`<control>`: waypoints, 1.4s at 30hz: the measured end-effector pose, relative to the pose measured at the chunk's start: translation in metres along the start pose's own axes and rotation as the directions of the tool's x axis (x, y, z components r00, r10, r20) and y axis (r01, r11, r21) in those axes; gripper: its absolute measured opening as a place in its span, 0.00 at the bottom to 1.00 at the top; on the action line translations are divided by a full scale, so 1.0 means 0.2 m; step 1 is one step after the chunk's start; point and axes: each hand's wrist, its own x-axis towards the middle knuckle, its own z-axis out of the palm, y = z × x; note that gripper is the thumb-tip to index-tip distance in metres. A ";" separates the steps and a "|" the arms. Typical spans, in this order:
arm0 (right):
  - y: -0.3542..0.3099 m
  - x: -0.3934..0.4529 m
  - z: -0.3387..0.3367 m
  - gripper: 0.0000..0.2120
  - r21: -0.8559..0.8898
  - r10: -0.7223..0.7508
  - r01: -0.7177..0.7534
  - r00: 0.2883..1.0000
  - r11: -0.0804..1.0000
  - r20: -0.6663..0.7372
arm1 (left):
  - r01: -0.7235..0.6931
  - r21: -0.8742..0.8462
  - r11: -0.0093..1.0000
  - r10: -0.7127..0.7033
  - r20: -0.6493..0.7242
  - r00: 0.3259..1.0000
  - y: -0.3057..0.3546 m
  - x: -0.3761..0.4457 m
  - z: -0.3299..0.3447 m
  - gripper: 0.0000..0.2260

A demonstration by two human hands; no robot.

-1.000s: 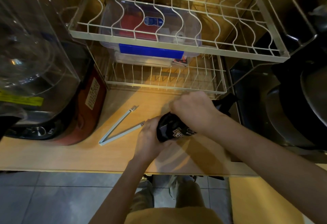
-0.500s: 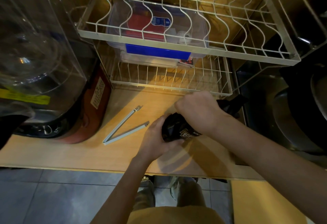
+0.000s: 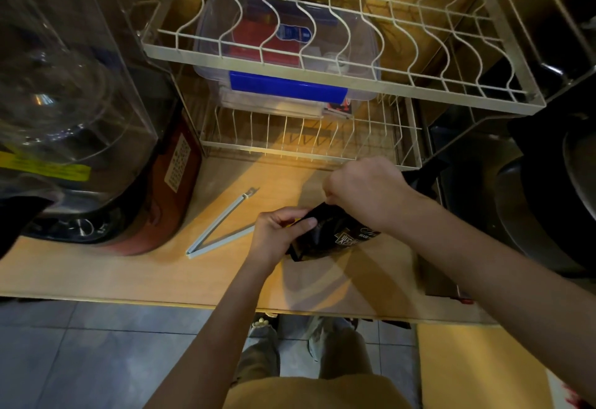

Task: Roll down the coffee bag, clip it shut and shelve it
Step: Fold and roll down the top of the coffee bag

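Counter: a pale wooden top in warm light, with tiled floor showing below its near edge.
Rack: a white wire dish rack of two tiers standing at the back of the counter; a clear plastic box with a blue front strip sits on the lower tier.
Jar: a large clear container at the left, over a dark and red appliance.
Bag: a black coffee bag with a pale printed label, glossy and creased, on the counter in front of the rack, between the two hands. Its long axis runs from near left to far right; the near-left end lies by the left hand, the far-right end is hidden under the right hand.
Right hand: curled into a fist over the far end of the bag, fingers closed on it.
Left hand: fingers bent, thumb pressed on the bag's near-left edge, gripping it.
Clip: a long pale bag clip lying open in a V on the counter, just left of the left hand, not touched.
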 end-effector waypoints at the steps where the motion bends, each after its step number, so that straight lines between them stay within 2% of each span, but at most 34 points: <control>1: 0.00 0.00 -0.01 0.05 -0.013 -0.007 0.007 1.000 1.000 0.023 | 0.003 -0.008 1.000 -0.003 -0.001 1.000 0.01 0.00 0.00 0.10; 6: 0.03 -0.01 -0.08 0.08 -0.072 -0.016 0.024 0.994 0.997 0.111 | -0.037 0.006 0.999 0.037 0.037 0.999 0.06 0.01 0.02 0.11; 11: 0.02 -0.01 -0.09 0.08 -0.037 -0.063 0.066 0.995 0.997 0.076 | -0.153 0.029 0.988 0.150 0.096 0.984 0.10 0.02 0.07 0.13; 15: 0.00 -0.02 -0.10 0.07 -0.045 -0.067 0.071 0.994 0.996 0.080 | -0.102 -0.052 0.993 0.104 0.035 0.994 0.08 0.02 0.09 0.11; 19: 0.00 0.00 -0.16 0.08 -0.055 -0.001 0.008 0.993 0.998 0.122 | -0.069 -0.057 0.996 0.072 0.057 0.996 0.08 0.04 0.07 0.10; 22: 0.07 -0.01 -0.24 0.09 0.012 0.074 -0.076 0.987 0.997 0.145 | -0.061 -0.024 0.998 0.063 0.062 0.996 0.07 0.07 0.05 0.10; 25: 0.12 -0.03 -0.26 0.06 0.109 0.059 -0.078 0.985 0.991 0.161 | -0.083 0.000 0.997 0.083 0.052 0.995 0.08 0.08 0.06 0.10; 29: 0.13 -0.03 -0.23 0.07 0.142 0.056 -0.078 0.987 0.987 0.150 | -0.088 0.001 0.996 0.088 0.042 0.995 0.11 0.08 0.07 0.12; 32: 0.13 -0.02 -0.23 0.08 0.163 0.071 -0.095 0.986 0.982 0.149 | -0.145 0.087 0.986 0.142 0.041 0.989 0.12 0.06 0.05 0.14; 34: 0.14 -0.02 -0.23 0.08 0.185 0.081 -0.113 0.982 0.976 0.171 | -0.181 0.129 0.975 0.187 -0.033 0.982 0.11 0.02 0.03 0.15; 37: 0.16 0.00 -0.22 0.08 0.220 0.075 -0.114 0.981 0.969 0.181 | -0.266 0.178 0.948 0.291 -0.136 0.947 0.09 -0.06 0.00 0.06; 40: 0.17 0.01 -0.22 0.08 0.224 0.062 -0.103 0.981 0.969 0.185 | -0.343 0.429 0.835 0.385 -0.011 0.923 0.04 -0.11 0.01 0.13; 42: 0.17 0.02 -0.23 0.09 0.213 0.054 -0.094 0.981 0.973 0.185 | -0.377 0.537 0.755 0.429 0.030 0.903 0.01 -0.12 0.05 0.15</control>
